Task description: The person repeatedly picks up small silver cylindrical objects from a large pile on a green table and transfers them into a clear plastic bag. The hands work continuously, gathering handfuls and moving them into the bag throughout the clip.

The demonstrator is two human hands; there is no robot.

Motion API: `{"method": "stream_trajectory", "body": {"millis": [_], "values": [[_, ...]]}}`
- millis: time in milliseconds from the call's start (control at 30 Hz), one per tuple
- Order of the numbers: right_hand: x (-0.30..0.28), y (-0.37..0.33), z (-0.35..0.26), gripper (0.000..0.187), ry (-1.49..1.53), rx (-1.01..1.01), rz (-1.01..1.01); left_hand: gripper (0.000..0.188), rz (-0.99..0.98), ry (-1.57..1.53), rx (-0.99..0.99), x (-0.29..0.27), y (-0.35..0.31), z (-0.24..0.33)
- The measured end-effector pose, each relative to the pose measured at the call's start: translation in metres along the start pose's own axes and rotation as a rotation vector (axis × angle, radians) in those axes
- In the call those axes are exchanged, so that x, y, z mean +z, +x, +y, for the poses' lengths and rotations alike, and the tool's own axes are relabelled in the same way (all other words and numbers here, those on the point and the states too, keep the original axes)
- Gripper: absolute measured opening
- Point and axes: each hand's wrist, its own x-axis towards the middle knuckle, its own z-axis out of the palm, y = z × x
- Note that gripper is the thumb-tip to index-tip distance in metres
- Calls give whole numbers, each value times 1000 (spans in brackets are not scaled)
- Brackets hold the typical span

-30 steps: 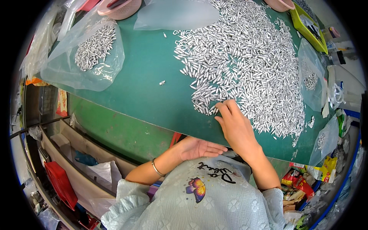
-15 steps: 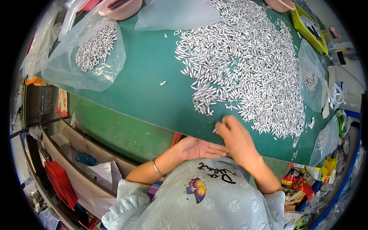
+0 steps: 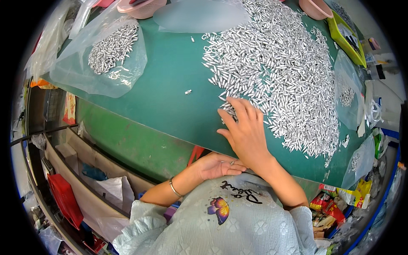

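Silver metal pieces [image 3: 297, 85] lie in a broad, dense spread over the right-hand part of the green desk [image 3: 170, 106], thinning out toward its near left edge. The right hand [image 3: 248, 138] is over that edge, palm down, its fingers spread wide and their tips at the nearest pieces — whether they touch any, I cannot tell. The left hand [image 3: 216, 166] is palm up beside the near edge of the desk, fingers loosely extended, with one small silver piece [image 3: 232, 162] resting on them. A bracelet [image 3: 171, 185] circles the left wrist.

Two stray bits, a nearer one [image 3: 188, 92] and a farther one [image 3: 192, 39], sit apart on the desk, left of the spread. Farther left, a clear plastic bag [image 3: 70, 70] holds a heap of similar pieces [image 3: 112, 49]. A pale plastic sheet [image 3: 199, 17] lies at the far side, between a pink basket [image 3: 142, 11] on the left and a pink bowl [image 3: 314, 9] on the right. Beyond the spread's right side are a yellow-green tray [image 3: 360, 59] and another clear bag [image 3: 346, 117] — this one with a small cluster inside.
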Motion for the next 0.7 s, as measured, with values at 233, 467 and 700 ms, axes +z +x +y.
{"method": "stream_trajectory", "body": {"millis": [233,467,700], "values": [[-15,-39,26,23,87,-25,36,31,55,69,75,9,-8,1],[-31,-50,30,28,8,163,171,26,158,22,90,10,-8,-1],[-6,-39,8,23,-4,50,67,27,221,124,131,18,-12,-1]]}}
